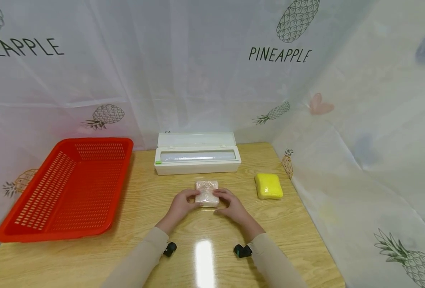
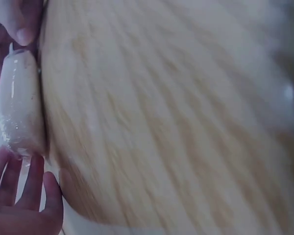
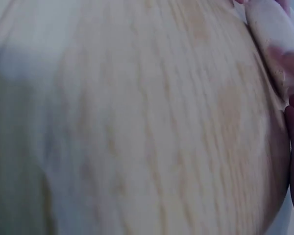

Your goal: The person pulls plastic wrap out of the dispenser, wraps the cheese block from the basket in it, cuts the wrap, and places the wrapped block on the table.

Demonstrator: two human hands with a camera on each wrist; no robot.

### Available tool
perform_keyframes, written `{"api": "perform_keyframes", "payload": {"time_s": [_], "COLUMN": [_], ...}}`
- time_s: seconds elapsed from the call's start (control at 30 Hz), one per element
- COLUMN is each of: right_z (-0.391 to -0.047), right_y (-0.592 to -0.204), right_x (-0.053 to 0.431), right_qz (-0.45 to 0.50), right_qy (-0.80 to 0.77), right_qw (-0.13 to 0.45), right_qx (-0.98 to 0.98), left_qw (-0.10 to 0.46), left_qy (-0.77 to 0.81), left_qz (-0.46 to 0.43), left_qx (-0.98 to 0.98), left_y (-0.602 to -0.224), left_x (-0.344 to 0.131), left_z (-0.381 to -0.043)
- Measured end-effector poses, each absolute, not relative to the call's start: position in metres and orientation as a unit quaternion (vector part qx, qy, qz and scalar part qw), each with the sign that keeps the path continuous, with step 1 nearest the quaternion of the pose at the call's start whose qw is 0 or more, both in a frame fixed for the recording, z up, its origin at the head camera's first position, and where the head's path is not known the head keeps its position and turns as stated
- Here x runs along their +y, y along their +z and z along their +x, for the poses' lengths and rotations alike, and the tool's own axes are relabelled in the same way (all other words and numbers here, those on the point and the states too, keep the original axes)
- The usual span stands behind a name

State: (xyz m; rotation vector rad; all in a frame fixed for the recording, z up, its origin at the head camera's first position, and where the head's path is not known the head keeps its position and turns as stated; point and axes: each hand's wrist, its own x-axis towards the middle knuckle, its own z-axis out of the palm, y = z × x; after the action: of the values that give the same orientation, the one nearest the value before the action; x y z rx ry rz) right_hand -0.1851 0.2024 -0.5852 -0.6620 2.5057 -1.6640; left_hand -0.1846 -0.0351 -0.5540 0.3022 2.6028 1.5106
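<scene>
A pale, whitish block (image 1: 206,193), wrapped in shiny clear film, lies on the table between both hands. My left hand (image 1: 183,202) grips its left end with thumb and fingers. From the right side, my right hand (image 1: 232,206) holds the opposite end, fingertips resting over the edge. The left wrist view shows the wrapped block (image 2: 20,103) with fingers against both ends. At the upper right of the right wrist view, part of the block (image 3: 267,24) appears beside a blurred thumb. What is inside the film cannot be told.
Behind the hands stands a white cling film dispenser (image 1: 198,167), its lid raised and the film roll (image 1: 198,156) showing. A shiny yellow block (image 1: 268,186) sits to the right. On the left is a red plastic basket (image 1: 113,200). Patterned curtains (image 1: 198,80) hang behind the wooden table (image 1: 280,240).
</scene>
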Motion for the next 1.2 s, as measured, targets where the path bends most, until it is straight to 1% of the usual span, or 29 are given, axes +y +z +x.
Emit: {"api": "perform_keyframes", "payload": {"time_s": [0.17,0.3,0.4,0.5,0.6,0.73,0.83,0.93,1.07,1.2], "right_z": [-0.186,-0.189,-0.191,-0.191,-0.191,-0.190,-0.189,-0.188,-0.189,-0.190], "right_y": [-0.585,-0.580,-0.573,-0.564,-0.553,-0.538,-0.532,-0.528,-0.529,-0.536], "right_x": [0.202,0.198,0.196,0.195,0.193,0.187,0.183,0.180,0.176,0.175], "right_qz": [-0.218,-0.200,-0.184,-0.177,-0.174,-0.161,-0.142,-0.132,-0.146,-0.164], "right_qy": [-0.521,-0.519,-0.527,-0.539,-0.541,-0.530,-0.530,-0.544,-0.585,-0.625], "right_qw": [0.026,0.014,0.023,0.030,0.020,-0.010,-0.014,-0.005,0.019,0.073], "right_qx": [0.825,0.831,0.829,0.823,0.823,0.832,0.836,0.828,0.798,0.760], "left_qw": [0.053,0.017,-0.012,-0.022,-0.014,0.016,0.033,0.038,0.047,0.063], "left_qy": [0.423,0.380,0.357,0.346,0.360,0.413,0.460,0.491,0.521,0.571], "left_qz": [0.166,0.201,0.199,0.184,0.163,0.125,0.100,0.085,0.072,0.051], "left_qx": [0.889,0.903,0.912,0.920,0.918,0.902,0.882,0.866,0.849,0.817], "left_y": [-0.552,-0.553,-0.554,-0.550,-0.541,-0.524,-0.515,-0.512,-0.516,-0.524], "left_x": [-0.035,-0.032,-0.032,-0.035,-0.038,-0.040,-0.041,-0.042,-0.044,-0.046], "left_z": [-0.181,-0.183,-0.187,-0.191,-0.192,-0.189,-0.186,-0.184,-0.184,-0.186]}}
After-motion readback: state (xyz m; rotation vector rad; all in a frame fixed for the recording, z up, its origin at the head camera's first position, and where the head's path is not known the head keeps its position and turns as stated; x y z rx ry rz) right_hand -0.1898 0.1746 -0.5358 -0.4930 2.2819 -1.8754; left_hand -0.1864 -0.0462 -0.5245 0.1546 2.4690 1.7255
